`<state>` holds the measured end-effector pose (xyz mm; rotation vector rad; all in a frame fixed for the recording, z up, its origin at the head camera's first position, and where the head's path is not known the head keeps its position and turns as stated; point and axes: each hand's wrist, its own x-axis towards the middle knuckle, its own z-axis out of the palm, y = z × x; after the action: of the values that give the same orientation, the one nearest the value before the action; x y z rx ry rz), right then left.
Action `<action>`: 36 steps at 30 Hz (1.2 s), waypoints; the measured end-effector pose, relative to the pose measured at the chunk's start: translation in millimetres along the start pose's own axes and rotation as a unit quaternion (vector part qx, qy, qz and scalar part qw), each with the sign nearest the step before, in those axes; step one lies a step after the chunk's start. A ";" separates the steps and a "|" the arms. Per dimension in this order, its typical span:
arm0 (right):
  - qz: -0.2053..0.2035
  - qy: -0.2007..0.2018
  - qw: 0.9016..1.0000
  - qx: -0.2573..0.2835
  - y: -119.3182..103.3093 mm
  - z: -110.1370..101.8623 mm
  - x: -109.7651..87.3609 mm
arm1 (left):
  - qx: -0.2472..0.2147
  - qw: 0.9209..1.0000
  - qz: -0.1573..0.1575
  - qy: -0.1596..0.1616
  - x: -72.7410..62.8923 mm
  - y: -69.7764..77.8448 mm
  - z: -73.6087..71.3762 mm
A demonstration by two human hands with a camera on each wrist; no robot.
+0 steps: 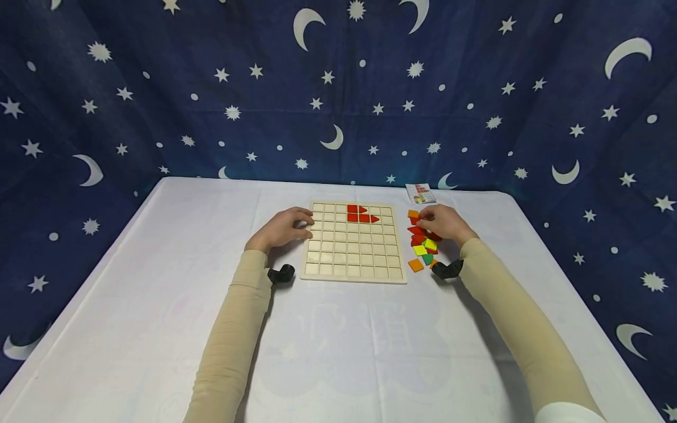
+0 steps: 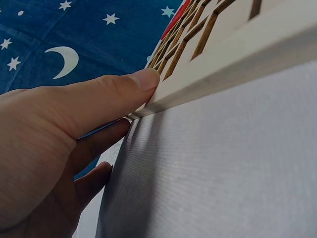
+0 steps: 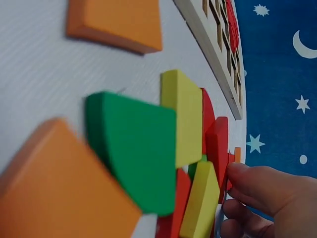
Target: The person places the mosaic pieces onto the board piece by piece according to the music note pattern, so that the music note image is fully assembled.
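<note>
A pale wooden grid board (image 1: 349, 257) lies on the table. Several red pieces (image 1: 358, 214) fill cells along its top rows. At the board's left edge is my left hand (image 1: 282, 228); its straight thumb (image 2: 119, 91) rests on the rim, and the other fingers lie beside the edge. My right hand (image 1: 444, 223) reaches to the far end of a pile of coloured wooden pieces right of the board. Its thumb and forefinger pinch at a red piece (image 3: 230, 173), mostly hidden by the fingertips. Nearer in the pile are a green piece (image 3: 136, 148) and yellow pieces (image 3: 188, 119).
Behind the pile lies a printed card (image 1: 420, 194) with a coloured pattern. An orange square (image 1: 415, 265) sits at the pile's near end. White cloth covers the table (image 1: 338, 352), and a dark blue curtain (image 1: 264, 88) with moons and stars hangs behind it.
</note>
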<state>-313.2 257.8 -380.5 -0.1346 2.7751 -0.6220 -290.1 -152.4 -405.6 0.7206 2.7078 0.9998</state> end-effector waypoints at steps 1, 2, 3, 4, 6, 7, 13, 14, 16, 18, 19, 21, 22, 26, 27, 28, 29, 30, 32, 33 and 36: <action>-0.002 0.000 1.000 -0.002 -1.5 0.4 1.3 | 0.000 1.000 -0.001 0.000 -0.1 0.2 -0.2; -0.003 0.002 1.000 -0.002 -2.7 0.7 2.6 | 0.000 1.000 -0.001 0.000 -0.2 0.4 -0.4; -0.004 0.003 1.000 -0.002 -3.6 1.0 3.7 | -0.001 1.000 -0.002 0.000 -0.4 0.6 -0.5; -0.007 0.004 1.000 -0.003 -4.2 1.3 4.8 | -0.001 1.000 -0.004 0.000 -0.3 0.6 -0.6; -0.008 0.008 1.000 -0.002 -5.4 1.8 6.7 | -0.002 1.000 -0.006 -0.001 0.0 0.9 -0.7; -0.008 0.009 1.000 -0.002 -5.9 2.0 7.3 | -0.001 1.000 -0.004 -0.001 0.1 0.7 -0.6; 0.002 0.028 0.999 -0.024 -11.4 3.5 8.9 | -0.002 1.000 -0.004 0.000 2.1 -0.8 0.1; 0.008 0.032 0.999 -0.030 -13.2 3.8 8.7 | -0.003 1.000 -0.006 0.000 2.3 -0.9 0.2; 0.019 0.036 0.998 -0.043 -16.7 4.5 8.8 | -0.003 1.000 -0.007 0.000 2.0 -0.9 0.3; 0.030 0.037 0.997 -0.053 -19.8 5.0 9.4 | -0.003 1.000 -0.008 0.001 1.8 -1.1 0.3; 0.035 0.035 0.997 -0.055 -20.7 5.0 9.7 | -0.003 1.000 -0.008 0.002 1.5 -1.0 0.3; 0.041 0.034 0.997 -0.056 -20.7 5.0 11.0 | -0.003 1.000 -0.009 0.003 1.3 -1.4 0.5; 0.042 0.031 0.997 -0.053 -19.8 4.6 11.0 | -0.003 1.000 -0.010 0.003 1.2 -1.3 0.8; 0.035 0.026 0.998 -0.034 -14.3 2.6 10.6 | -0.004 1.000 -0.011 0.003 1.1 -0.9 1.7; 0.033 0.024 0.999 -0.025 -12.5 2.0 10.3 | -0.005 1.000 -0.011 0.002 1.1 -0.7 1.8; 0.028 0.021 0.999 -0.018 -10.8 1.2 9.8 | -0.006 1.000 -0.012 0.002 1.2 -0.7 1.9; 0.026 0.021 0.999 -0.011 -9.0 0.8 9.7 | -0.006 1.000 -0.011 0.001 1.4 -0.8 2.0; 0.023 0.019 1.000 -0.009 -7.1 0.1 8.9 | -0.007 1.000 -0.011 0.000 1.5 -0.9 1.9; 0.019 0.017 1.000 -0.007 -3.5 -1.1 7.8 | -0.007 1.000 -0.011 -0.001 1.5 -1.3 1.6; 0.019 0.017 1.000 -0.006 -2.0 -1.7 7.2 | -0.006 1.000 -0.012 -0.001 1.5 -1.5 1.3; 0.016 0.018 1.000 -0.012 1.9 -2.5 5.7 | -0.003 1.000 -0.009 -0.001 1.3 -1.5 0.6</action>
<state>-319.4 259.6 -380.6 -0.0858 2.8132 -0.5903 -291.6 -152.5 -407.0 0.6934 2.7036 1.0031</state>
